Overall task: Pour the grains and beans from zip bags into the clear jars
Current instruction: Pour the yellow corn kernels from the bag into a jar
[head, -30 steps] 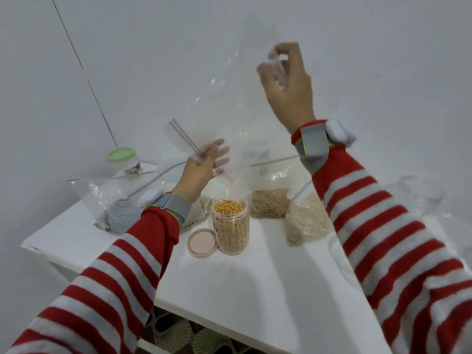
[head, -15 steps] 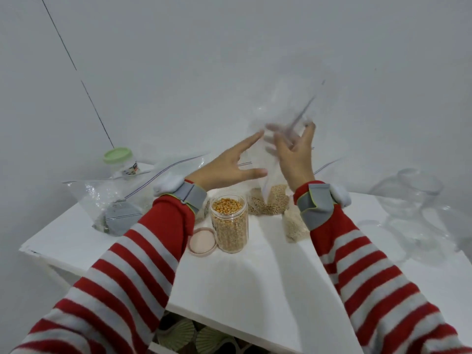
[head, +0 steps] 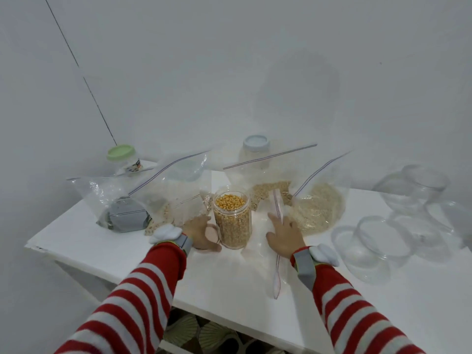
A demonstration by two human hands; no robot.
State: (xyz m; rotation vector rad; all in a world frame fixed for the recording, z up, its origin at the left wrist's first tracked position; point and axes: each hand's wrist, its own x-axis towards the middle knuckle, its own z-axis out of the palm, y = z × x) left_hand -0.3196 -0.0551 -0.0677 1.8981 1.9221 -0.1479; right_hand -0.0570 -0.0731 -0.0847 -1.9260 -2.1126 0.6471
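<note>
The brimful corn jar [head: 232, 221] stood uncapped on the table [head: 229, 290] between both hands. The left hand [head: 200, 235] covered the pink lid [head: 211, 232], its grip unclear. The right hand [head: 284, 235] lay flat, holding nothing, on the empty zip bag [head: 276, 277]. A nudge from either hand could have tipped the jar and spilled kernels.

White table [head: 229, 284]. Bears an open jar of corn kernels [head: 232, 221] at the middle, a pink lid [head: 212, 232] just left of it, an empty zip bag [head: 277, 272] flat to its right. Behind: filled zip bags [head: 319, 208], a green-lidded jar [head: 122, 159], a blue-lidded jar [head: 256, 149]. At the right, empty clear jars [head: 373, 246].
</note>
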